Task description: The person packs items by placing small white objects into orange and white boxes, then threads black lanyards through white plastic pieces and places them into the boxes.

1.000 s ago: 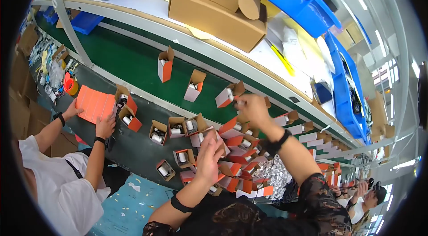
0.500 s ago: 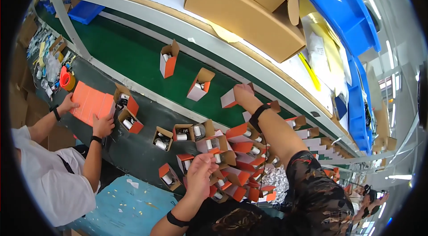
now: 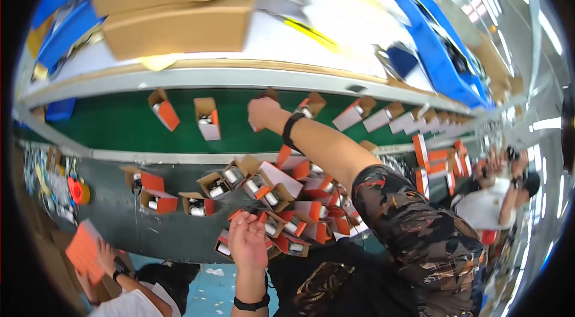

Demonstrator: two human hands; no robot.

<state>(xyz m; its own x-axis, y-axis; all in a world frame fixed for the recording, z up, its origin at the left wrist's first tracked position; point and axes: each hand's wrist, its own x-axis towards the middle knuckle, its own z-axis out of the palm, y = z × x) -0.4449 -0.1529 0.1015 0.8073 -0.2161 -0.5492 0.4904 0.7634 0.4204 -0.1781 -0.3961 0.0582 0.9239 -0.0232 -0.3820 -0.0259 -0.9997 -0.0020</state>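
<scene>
Some room between right hand (image 3: 263,114) and near rail (image 3: 179,158)

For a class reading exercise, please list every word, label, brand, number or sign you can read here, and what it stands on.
None can be read.
Small white-and-orange cardboard boxes: any print is too small or blurred.
Large brown cardboard box: no legible marking shows.
Slim yellow tool: too blurred to tell.

You wear a black top (image 3: 286,281) with a brownish front print (image 3: 323,288), a short, patterned right sleeve (image 3: 419,221) in dark brown and red, and two black wristbands (image 3: 290,129).
</scene>
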